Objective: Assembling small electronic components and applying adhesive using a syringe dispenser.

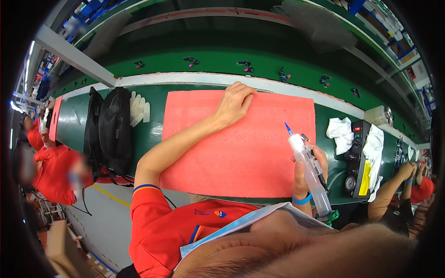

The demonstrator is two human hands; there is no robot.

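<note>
My right hand point(302, 178) is wrapped round a translucent dispensing syringe point(316, 185) with a white collar and a tapered blue tip. The syringe stands tilted at the right edge of a pink foam mat point(218, 157), its tip up and toward the far left. A dark pen-like part with a clip runs along the barrel; I cannot make out what it is. At the mat's far edge rests my left hand point(235, 104), fingers loosely bent and partly hidden, with nothing visible in them. My left forearm lies across the mat.
A black controller box point(356, 162) with a gauge and crumpled white cloths point(340, 134) stands to the right. A black mesh bag point(116, 123) and pale finger cots point(139, 109) lie left. Small dark parts point(244, 66) line the green belt beyond the rail. Co-workers sit on both sides.
</note>
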